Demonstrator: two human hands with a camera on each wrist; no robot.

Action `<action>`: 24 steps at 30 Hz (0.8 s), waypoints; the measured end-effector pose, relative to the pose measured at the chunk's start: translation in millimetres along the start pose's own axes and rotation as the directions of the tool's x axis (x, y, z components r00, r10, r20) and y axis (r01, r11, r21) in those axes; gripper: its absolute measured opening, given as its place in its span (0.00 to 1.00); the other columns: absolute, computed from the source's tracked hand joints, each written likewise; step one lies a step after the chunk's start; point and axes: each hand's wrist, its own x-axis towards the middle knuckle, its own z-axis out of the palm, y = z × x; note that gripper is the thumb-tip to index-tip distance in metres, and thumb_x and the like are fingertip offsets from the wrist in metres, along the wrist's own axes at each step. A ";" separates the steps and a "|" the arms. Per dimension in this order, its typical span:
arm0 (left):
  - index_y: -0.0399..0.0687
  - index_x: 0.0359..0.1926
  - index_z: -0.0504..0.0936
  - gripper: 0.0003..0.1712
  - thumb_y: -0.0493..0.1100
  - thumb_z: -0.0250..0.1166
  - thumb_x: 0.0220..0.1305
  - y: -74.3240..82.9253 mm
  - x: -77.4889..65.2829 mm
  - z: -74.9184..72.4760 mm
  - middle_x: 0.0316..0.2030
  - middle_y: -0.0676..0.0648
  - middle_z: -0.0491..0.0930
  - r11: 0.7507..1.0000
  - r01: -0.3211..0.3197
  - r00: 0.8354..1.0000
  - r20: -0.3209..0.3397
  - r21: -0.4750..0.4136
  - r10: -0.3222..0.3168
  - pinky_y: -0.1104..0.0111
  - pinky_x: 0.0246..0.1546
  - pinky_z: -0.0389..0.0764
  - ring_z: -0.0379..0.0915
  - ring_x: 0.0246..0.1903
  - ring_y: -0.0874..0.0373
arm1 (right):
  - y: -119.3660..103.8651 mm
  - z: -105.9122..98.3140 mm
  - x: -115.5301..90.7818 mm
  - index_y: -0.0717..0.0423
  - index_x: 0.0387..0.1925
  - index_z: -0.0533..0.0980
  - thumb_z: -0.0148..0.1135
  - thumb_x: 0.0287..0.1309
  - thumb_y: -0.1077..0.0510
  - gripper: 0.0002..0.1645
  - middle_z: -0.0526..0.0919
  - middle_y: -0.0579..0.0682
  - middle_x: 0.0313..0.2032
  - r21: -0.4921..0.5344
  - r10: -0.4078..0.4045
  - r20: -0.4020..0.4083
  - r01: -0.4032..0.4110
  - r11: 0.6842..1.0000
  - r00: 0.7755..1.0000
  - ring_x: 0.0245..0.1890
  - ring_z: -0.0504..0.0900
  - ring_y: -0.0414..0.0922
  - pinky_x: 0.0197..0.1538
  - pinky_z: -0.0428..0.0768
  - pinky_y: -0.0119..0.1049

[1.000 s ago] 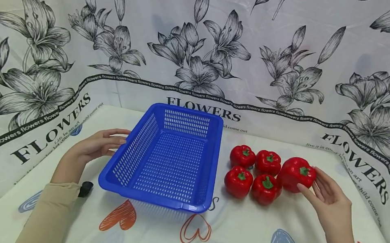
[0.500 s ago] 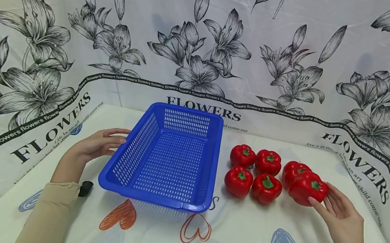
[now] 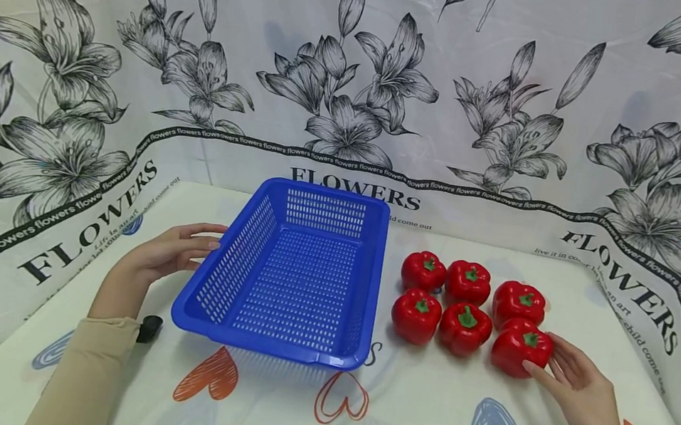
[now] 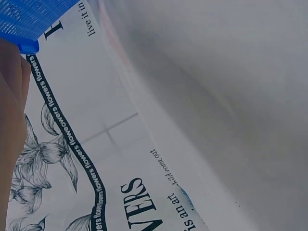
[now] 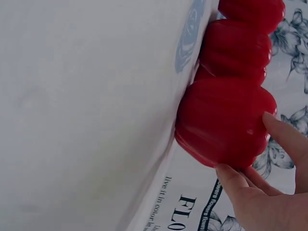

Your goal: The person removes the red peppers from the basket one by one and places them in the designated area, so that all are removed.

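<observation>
Near the right side of the table, my right hand [image 3: 580, 389] holds a red bell pepper [image 3: 516, 352] with a green stem, thumb on its near side and fingers on its far right side. In the right wrist view this bell pepper [image 5: 224, 120] fills the middle, with fingertips against it. It sits at the front right of a two-row group with another bell pepper [image 3: 518, 304] just behind it. My left hand [image 3: 166, 252] touches the left rim of a blue plastic basket [image 3: 304, 294] with relaxed fingers; the basket holds nothing. Its corner [image 4: 29, 45] shows in the left wrist view.
Several more red bell peppers [image 3: 417, 316] stand between the basket and the held one. A white cloth [image 3: 416, 423] printed with hearts covers the table. A flower-patterned curtain [image 3: 357, 85] rises behind and at both sides.
My right hand has brought the bell pepper from the back row toward the front and down onto the table, uncovering the one behind. My left hand and the basket have stayed put.
</observation>
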 end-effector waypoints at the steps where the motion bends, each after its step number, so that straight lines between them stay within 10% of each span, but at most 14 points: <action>1: 0.54 0.61 0.68 0.18 0.41 0.55 0.73 0.1 0.0 0.1 0.42 0.60 0.86 1.000 -0.001 1.000 0.001 -0.002 0.001 0.66 0.44 0.83 0.84 0.44 0.63 | 0.3 0.1 0.0 0.57 0.75 0.52 0.68 0.56 0.43 0.54 0.56 0.65 0.72 -0.008 -0.012 0.005 0.012 1.000 1.000 0.67 0.65 0.27 0.44 0.72 0.09; 7: 0.54 0.61 0.68 0.18 0.41 0.55 0.72 0.6 -0.1 0.0 0.42 0.59 0.86 1.000 0.000 1.000 0.005 -0.021 0.000 0.66 0.43 0.83 0.84 0.43 0.63 | 0.3 -0.1 -0.9 0.60 0.74 0.53 0.68 0.57 0.44 0.53 0.57 0.67 0.71 -0.026 -0.042 0.013 0.043 0.999 0.999 0.61 0.66 0.18 0.44 0.72 0.09; 14: 0.52 0.61 0.67 0.19 0.41 0.55 0.72 0.9 -1.5 -1.0 0.42 0.59 0.86 1.000 0.004 1.000 -0.001 -0.008 -0.004 0.66 0.43 0.84 0.84 0.44 0.63 | -0.9 -1.7 -2.4 0.60 0.75 0.52 0.66 0.59 0.45 0.52 0.57 0.67 0.72 -0.109 -0.077 0.023 0.079 0.991 0.997 0.72 0.62 0.42 0.45 0.69 0.07; 20: 0.47 0.66 0.65 0.24 0.43 0.55 0.73 2.2 -4.3 -1.8 0.43 0.60 0.85 0.998 -0.015 1.000 -0.006 0.066 0.016 0.64 0.44 0.83 0.83 0.45 0.63 | -4.0 -4.2 -3.0 0.57 0.76 0.50 0.65 0.59 0.43 0.53 0.56 0.65 0.73 -0.164 -0.125 0.036 0.129 0.978 0.992 0.74 0.59 0.42 0.48 0.65 0.06; 24: 0.44 0.68 0.65 0.26 0.46 0.54 0.74 4.7 -6.9 -3.0 0.45 0.61 0.84 0.990 -0.048 0.999 -0.011 0.136 0.050 0.63 0.43 0.83 0.83 0.44 0.62 | -13.2 -3.9 -2.3 0.55 0.77 0.45 0.60 0.63 0.39 0.53 0.50 0.67 0.74 -0.227 -0.136 0.064 0.147 0.963 0.989 0.72 0.52 0.67 0.68 0.68 0.32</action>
